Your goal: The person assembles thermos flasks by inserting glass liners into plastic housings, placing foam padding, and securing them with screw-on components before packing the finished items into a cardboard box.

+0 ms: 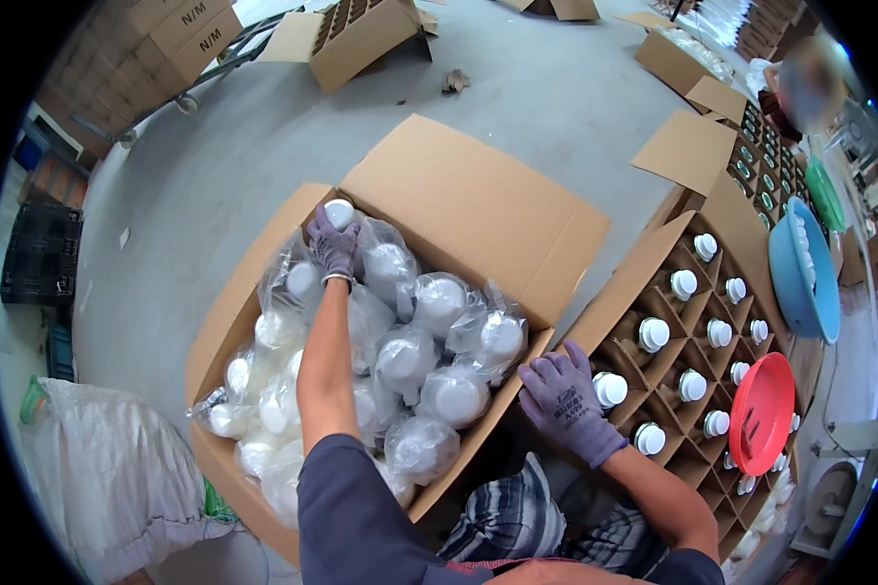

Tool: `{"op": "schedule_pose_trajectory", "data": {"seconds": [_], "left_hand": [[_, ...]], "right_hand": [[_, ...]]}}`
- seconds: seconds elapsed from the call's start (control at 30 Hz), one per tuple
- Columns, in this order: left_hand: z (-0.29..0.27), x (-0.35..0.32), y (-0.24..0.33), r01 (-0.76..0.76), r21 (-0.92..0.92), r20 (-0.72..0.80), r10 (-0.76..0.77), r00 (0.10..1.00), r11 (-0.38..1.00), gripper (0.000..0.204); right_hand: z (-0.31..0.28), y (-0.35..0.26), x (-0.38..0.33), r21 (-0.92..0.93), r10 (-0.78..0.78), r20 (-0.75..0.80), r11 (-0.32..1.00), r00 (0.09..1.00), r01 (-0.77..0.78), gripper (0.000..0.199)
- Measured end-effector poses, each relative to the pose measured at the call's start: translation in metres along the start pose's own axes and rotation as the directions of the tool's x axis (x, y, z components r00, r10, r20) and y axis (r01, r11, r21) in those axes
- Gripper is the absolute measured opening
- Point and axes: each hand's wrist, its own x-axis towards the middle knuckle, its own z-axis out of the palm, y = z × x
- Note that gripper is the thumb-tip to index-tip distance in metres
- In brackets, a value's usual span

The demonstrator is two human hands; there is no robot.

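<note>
My left hand (334, 246), in a purple-grey glove, reaches into the far corner of an open cardboard box (478, 417). Its fingers are closed round a white round-topped piece (339, 214). Around and below it lie several white rounded pieces in clear plastic bags (407, 361); what they are exactly, I cannot tell. My right hand (568, 405), gloved alike, rests with fingers apart at the edge between this box and a divided carton (595, 336). That carton holds several bottles with white caps (654, 334), one cap close beside my right fingers.
A red plastic basin (763, 414) lies over part of the divided carton, small dark items inside. Beyond stand a blue basin (805, 273), a green basin (825, 193) and a co-worker (785, 107). A white sack (117, 468) sits at left; stacked cartons (156, 58) stand behind.
</note>
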Motion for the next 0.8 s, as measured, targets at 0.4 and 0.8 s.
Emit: {"op": "schedule_pose_trajectory", "data": {"seconds": [0.4,0.8], "left_hand": [[-0.315,-0.238,0.151,-0.122,-0.775,0.114,0.328,0.938,0.620,0.101],[-0.300,-0.400,0.178,0.984,0.158,0.669,0.724,-0.167,0.081,0.058]], "right_hand": [[-0.028,-0.011,-0.032,0.890,0.507,-0.285,0.456,0.813,0.027,0.080],[-0.181,-0.024,-0.307,0.859,0.918,-0.292,0.130,0.267,0.495,0.034]]}}
